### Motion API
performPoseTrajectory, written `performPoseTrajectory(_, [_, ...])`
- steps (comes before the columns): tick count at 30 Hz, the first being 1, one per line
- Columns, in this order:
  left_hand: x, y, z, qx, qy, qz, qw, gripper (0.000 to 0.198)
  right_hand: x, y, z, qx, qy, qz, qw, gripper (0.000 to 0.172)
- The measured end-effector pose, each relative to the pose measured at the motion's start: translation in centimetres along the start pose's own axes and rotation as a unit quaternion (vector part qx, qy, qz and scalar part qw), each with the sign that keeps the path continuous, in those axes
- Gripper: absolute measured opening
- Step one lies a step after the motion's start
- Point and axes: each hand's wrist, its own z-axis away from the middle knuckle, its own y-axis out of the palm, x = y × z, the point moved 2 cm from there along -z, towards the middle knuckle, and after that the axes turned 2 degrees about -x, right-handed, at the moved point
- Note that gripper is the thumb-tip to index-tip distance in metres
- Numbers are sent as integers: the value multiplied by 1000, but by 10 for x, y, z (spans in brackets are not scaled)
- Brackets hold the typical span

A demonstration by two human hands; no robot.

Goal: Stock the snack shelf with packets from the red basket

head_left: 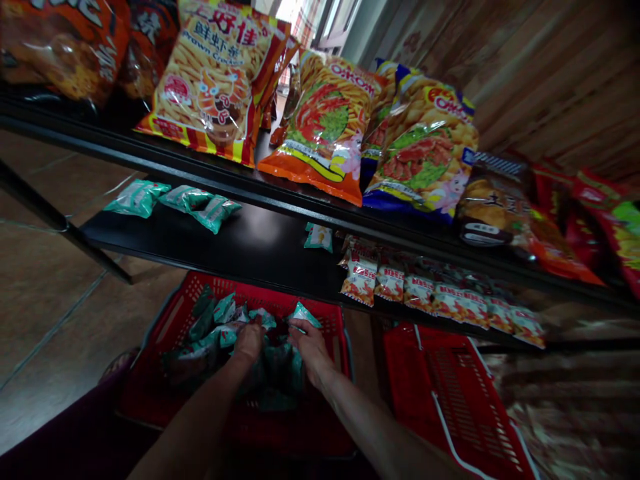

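Both of my hands are down in a red shopping basket (345, 400) full of small teal snack packets (200, 350). My right hand (311, 350) is closed on one teal packet (304, 313), whose pointed corner sticks up past the fingers. Beside it on the left, my left hand (249, 343) has its fingers curled in among the packets, against a teal packet (263, 318); its fingertips are partly hidden. On the black lower shelf (260, 250) just beyond the basket lie three teal packets (137, 198) at the left and a single one (319, 237) nearer the middle.
Small red-and-white snack packets (420, 293) stand in a row on the lower shelf. Large chip bags (325, 120) fill the upper shelf (200, 173), whose edge overhangs. A second red basket (450, 393) with white handles is at the right. A shelf leg (95, 243) stands left.
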Motion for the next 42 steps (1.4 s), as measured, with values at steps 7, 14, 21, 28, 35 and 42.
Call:
performPoseTrajectory(7, [-17,-73,68,-73,124,16,989,36,35,-21,41,-7,-29,-9,1000,21])
performPoseTrajectory(14, [-57,-159,137,-180,236,125,947,30,55,-33,92,-7,58,-134,989,27])
performPoseTrajectory(21, [-73,-156,136,-139,152,282,937,31,76,-23,91,77,85,-252,961,23])
performPoseTrajectory(28, [-76,-159,93,-50,47,367,928,25,71,-20,71,106,64,-254,959,23])
performPoseTrajectory(35, [-74,-188,96,-56,43,228,971,26,48,-3,83,78,122,-255,956,13])
performPoseTrajectory(42, [-71,-206,94,-147,44,77,985,17,54,5,84,62,133,-218,965,18])
